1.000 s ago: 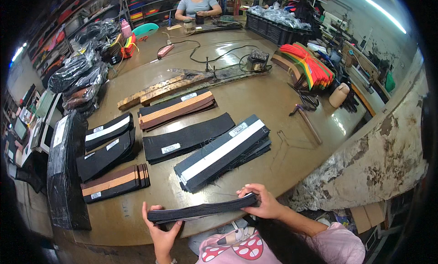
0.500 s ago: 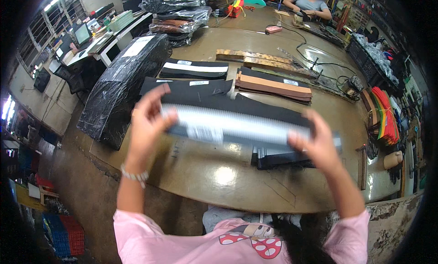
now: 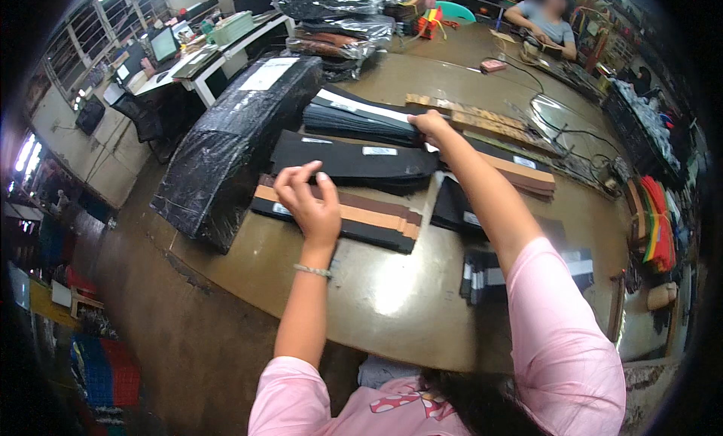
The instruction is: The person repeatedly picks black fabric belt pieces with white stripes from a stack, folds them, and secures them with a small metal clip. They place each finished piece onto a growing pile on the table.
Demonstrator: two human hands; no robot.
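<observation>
2 hands (image 3: 309, 204), shiny table (image 3: 361, 308), cluttered room (image 3: 169, 293)

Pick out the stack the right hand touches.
The white-striped black stack beside the long plastic-wrapped bundle: the right hand is on its right end. The similar pale-striped stack lies nearer the person, farther right.

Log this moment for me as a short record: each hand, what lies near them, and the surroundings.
Right hand: fingers on the right end of the white-striped stack
Left hand: fingers spread, nothing gripped, over the brown, tan and black stack; contact unclear
Between those stacks: plain black stack with pale labels
Left of the stacks: long dark bundle in clear plastic
Surface: brown, glossy table
Far side: another person in a grey top
</observation>
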